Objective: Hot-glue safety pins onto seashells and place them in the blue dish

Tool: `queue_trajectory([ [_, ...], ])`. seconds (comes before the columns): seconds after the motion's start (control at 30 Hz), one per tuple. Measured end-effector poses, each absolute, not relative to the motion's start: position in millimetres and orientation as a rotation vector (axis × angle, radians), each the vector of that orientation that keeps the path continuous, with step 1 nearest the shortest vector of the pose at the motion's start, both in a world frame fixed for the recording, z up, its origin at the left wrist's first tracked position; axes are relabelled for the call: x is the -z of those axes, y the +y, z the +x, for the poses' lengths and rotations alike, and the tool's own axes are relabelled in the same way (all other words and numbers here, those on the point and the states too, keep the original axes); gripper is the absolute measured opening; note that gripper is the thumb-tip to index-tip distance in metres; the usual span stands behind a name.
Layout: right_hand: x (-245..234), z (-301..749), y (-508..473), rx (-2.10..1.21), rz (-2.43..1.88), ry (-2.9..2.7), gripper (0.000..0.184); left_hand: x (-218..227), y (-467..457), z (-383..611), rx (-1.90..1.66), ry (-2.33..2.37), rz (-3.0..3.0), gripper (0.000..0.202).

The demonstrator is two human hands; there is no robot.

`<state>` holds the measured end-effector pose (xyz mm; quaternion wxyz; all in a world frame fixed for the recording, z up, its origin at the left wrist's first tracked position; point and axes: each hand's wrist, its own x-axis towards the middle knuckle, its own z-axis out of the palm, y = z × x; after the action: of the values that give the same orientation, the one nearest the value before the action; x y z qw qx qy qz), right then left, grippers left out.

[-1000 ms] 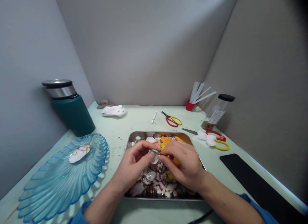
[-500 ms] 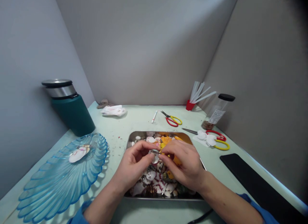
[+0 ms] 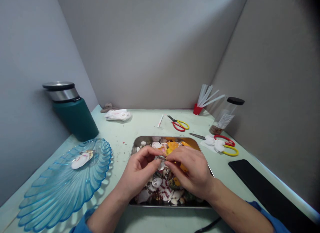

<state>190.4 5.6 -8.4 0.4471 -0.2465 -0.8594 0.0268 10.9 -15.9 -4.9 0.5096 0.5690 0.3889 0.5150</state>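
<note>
Over the metal tray (image 3: 135, 149), my left hand (image 3: 140, 168) and my right hand (image 3: 192, 166) meet with their fingertips pinched on one small silvery piece (image 3: 160, 157). Its exact kind is too small to make out. Below the fingers, the tray is full of seashells (image 3: 165, 191), white, speckled and brown, with orange ones (image 3: 173, 145) toward the back. A white oval piece with a metal part on it (image 3: 157, 182) lies among them. My right hand covers much of the tray's right side.
On the left, a blue shell-shaped dish (image 3: 62, 189) holds a white shell (image 3: 81, 160), near a green bottle (image 3: 75, 118). Behind the tray lie a marker (image 3: 160, 121) and scissors (image 3: 178, 123). To the right are wrapped scissors (image 3: 212, 143), a jar (image 3: 223, 116), straws (image 3: 206, 96) and a black strip (image 3: 262, 189).
Both hands keep nearly the same place and pinch. The right fingertips and the silvery piece have shifted very slightly; everything else looks the same.
</note>
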Motion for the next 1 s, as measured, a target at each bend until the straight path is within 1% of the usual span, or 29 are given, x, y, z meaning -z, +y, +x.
queue_trajectory([
  [0.27,7.8,189.1,4.5,-0.040,-0.622,-2.097,0.005,0.1,-17.3,13.0,-1.196,0.955,1.318,0.013],
  [0.57,9.1,191.2,6.0,-0.072,-0.598,-2.121,0.004,3.0,-16.7,11.1,-1.202,0.949,1.336,0.012],
  [0.73,8.3,190.3,5.7,-0.047,-0.593,-2.113,0.003,3.3,-17.1,11.0,-1.181,0.971,1.330,0.013],
  [1.0,7.7,189.5,5.3,-0.021,-0.610,-2.106,0.004,2.8,-16.8,10.9,-1.197,0.976,1.336,0.010],
])
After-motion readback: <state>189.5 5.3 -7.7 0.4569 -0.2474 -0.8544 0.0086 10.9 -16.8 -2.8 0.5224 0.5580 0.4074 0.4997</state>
